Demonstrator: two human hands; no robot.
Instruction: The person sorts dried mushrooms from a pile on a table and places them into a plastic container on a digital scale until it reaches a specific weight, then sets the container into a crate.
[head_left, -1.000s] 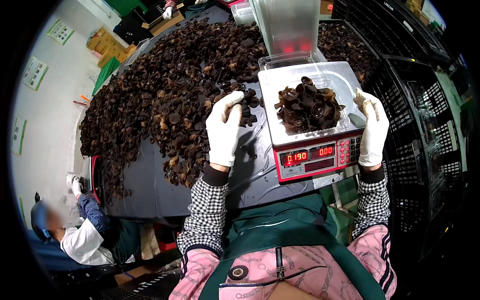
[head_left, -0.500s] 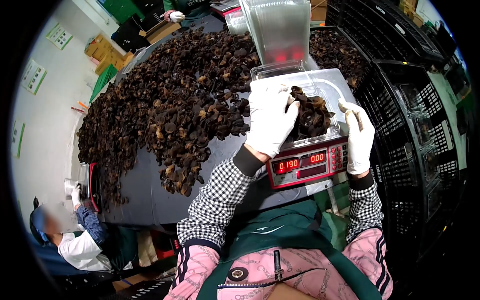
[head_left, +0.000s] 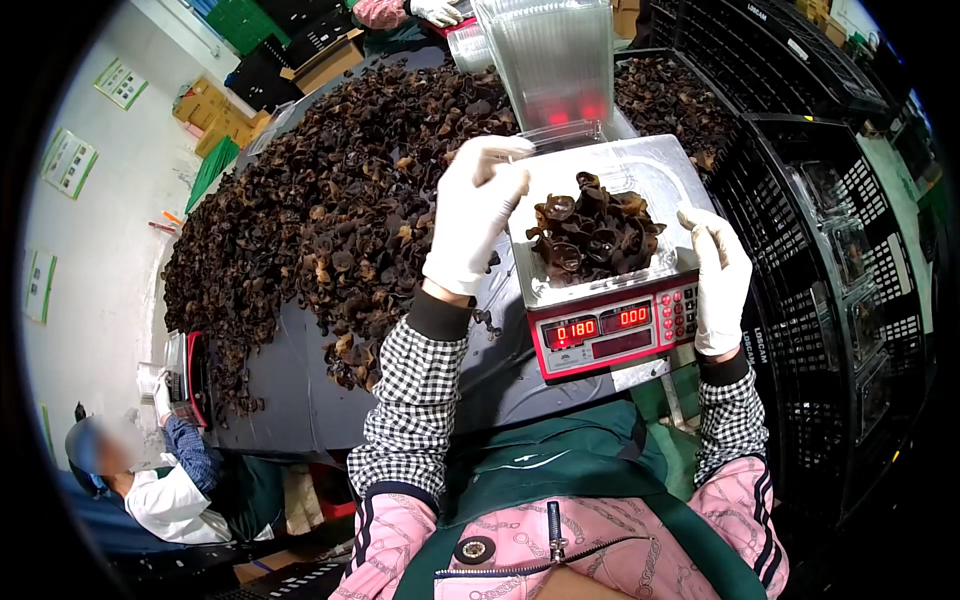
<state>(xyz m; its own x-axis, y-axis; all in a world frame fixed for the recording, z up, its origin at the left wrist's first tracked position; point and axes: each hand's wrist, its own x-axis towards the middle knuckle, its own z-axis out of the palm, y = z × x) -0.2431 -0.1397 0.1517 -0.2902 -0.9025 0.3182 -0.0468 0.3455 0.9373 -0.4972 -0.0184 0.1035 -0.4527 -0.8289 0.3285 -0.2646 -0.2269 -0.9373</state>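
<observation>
On the scale [head_left: 612, 335] sits a clear plastic tray [head_left: 655, 268] with a clump of dark, wet-looking wood ear mushrooms [head_left: 595, 235] inside. The red display reads 0.180 and 0.00. My left hand [head_left: 475, 215], in a white glove, is raised just left of the tray, thumb and fingers apart, with nothing visible between them. At the scale's right edge is my right hand [head_left: 722, 280], also gloved, its fingers curled by the tray's side. Whatever those fingers may hold is hidden. A large heap of wood ear mushrooms [head_left: 350, 200] covers the table to the left.
A tall stack of clear plastic trays [head_left: 550, 60] stands behind the scale. Black crates [head_left: 800, 250] line the right side. A co-worker [head_left: 165, 490] sits at lower left by another scale [head_left: 195, 380]; another person's gloved hand [head_left: 437, 10] shows at the top.
My left hand has moved off the mushrooms to the left and opened. The display went from 0.190 to 0.180. My right hand has barely moved.
</observation>
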